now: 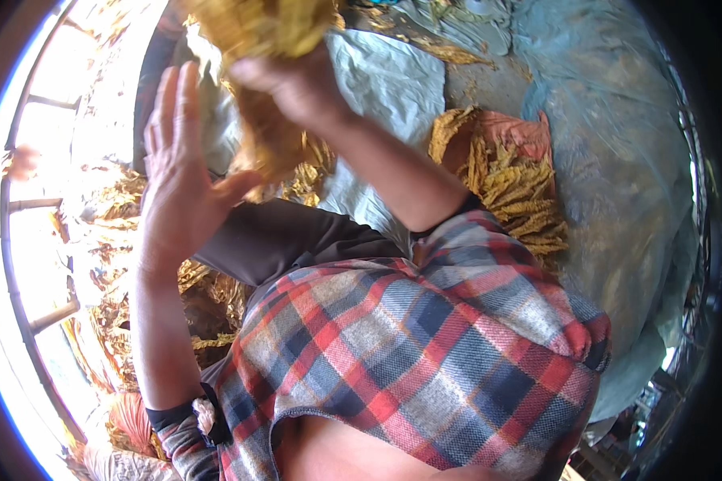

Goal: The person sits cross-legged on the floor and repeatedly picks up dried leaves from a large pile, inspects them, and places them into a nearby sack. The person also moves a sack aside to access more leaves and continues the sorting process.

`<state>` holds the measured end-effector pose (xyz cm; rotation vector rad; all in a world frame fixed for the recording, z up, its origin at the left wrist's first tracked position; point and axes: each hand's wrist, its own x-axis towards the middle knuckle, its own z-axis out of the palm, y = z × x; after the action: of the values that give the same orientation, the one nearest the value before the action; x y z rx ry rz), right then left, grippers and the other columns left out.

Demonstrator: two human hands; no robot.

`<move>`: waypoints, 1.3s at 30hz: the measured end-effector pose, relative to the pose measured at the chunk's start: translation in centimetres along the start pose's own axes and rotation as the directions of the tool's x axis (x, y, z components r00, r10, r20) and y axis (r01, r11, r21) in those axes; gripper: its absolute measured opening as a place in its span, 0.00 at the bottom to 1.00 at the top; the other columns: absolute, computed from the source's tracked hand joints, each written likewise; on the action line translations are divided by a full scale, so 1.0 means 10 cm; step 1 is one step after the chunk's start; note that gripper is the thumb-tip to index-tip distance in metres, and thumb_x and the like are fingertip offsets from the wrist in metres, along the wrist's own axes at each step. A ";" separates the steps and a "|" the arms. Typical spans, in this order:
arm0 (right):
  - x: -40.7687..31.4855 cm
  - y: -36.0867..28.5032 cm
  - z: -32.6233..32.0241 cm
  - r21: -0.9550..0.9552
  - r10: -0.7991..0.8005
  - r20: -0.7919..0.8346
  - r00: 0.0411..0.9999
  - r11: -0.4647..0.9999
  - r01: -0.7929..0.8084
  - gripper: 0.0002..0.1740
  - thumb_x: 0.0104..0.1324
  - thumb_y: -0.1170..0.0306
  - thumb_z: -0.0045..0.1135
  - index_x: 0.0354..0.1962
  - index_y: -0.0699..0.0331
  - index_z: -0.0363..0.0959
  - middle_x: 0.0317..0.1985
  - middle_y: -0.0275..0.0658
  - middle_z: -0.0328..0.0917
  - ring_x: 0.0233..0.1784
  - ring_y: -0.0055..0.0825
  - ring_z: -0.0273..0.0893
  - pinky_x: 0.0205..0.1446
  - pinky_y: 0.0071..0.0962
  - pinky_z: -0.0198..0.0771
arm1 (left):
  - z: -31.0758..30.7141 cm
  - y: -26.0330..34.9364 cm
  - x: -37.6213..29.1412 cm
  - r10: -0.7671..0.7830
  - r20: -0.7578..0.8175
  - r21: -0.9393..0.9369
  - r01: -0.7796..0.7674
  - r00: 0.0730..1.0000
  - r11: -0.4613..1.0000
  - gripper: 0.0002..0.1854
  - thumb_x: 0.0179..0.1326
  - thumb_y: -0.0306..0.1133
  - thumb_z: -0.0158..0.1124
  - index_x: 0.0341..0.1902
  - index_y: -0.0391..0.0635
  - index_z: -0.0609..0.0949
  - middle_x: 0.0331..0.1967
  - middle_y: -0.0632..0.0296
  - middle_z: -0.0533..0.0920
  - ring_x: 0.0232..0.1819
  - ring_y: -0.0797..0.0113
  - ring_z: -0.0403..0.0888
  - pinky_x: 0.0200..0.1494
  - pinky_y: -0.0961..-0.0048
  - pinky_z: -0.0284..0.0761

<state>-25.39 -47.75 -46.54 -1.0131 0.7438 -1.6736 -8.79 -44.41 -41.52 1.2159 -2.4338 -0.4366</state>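
Observation:
My right hand is raised at the top and closed on a bundle of dried yellow-brown leaves, which look like tobacco. Motion blurs both the bundle and the fingers. Brown leaf also hangs below that hand, over my lap. My left hand is lifted on the left, fingers spread and thumb out, with nothing in it. It is just left of the hanging leaf; whether they touch is hard to tell.
A pale plastic sheet lies ahead of my dark-trousered leg. More dried leaves rest on red cloth at right, beside a large plastic-covered heap. Leaf piles and a bamboo frame line the bright left side.

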 end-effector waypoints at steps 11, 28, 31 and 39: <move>-1.33 -1.85 -3.31 -0.727 -0.643 -0.670 0.372 0.668 -0.155 0.37 0.49 0.76 0.61 0.57 0.69 0.55 0.51 0.49 0.68 0.53 0.37 0.68 0.63 0.35 0.59 | 0.03 -0.94 -0.32 -0.214 0.149 -0.506 0.261 0.965 0.822 0.38 0.54 0.39 0.60 0.67 0.45 0.57 0.67 0.57 0.57 0.68 0.60 0.53 0.65 0.59 0.53; -3.63 -1.08 -5.18 -0.549 0.408 -0.814 0.414 -0.774 -0.316 0.28 0.62 0.67 0.48 0.57 0.71 0.54 0.51 0.56 0.68 0.54 0.46 0.67 0.59 0.38 0.64 | -0.25 -1.52 -2.54 -0.878 0.017 -0.743 0.594 0.479 0.310 0.31 0.59 0.36 0.57 0.66 0.50 0.60 0.63 0.55 0.63 0.63 0.63 0.61 0.56 0.67 0.65; -2.36 -1.11 -5.16 -0.764 0.559 -0.526 0.641 -0.641 -0.068 0.26 0.63 0.66 0.46 0.55 0.73 0.58 0.51 0.56 0.68 0.55 0.47 0.67 0.61 0.38 0.61 | -0.08 -1.46 -2.96 -0.921 0.031 -0.846 0.500 0.389 0.183 0.28 0.57 0.33 0.59 0.62 0.46 0.65 0.56 0.56 0.69 0.51 0.69 0.69 0.48 0.70 0.70; 0.20 0.30 0.04 -0.773 0.343 0.503 0.793 0.590 0.234 0.16 0.66 0.74 0.44 0.52 0.66 0.66 0.50 0.41 0.72 0.52 0.26 0.71 0.55 0.23 0.65 | 0.96 -1.79 -4.10 -0.961 -0.114 -0.866 0.499 -0.251 -0.027 0.28 0.50 0.32 0.62 0.57 0.40 0.69 0.49 0.52 0.75 0.45 0.61 0.75 0.43 0.68 0.73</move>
<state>-24.01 -50.62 -48.34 -2.0374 1.0945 -0.7434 21.69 -20.54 -65.84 2.0119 -0.1569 -0.6323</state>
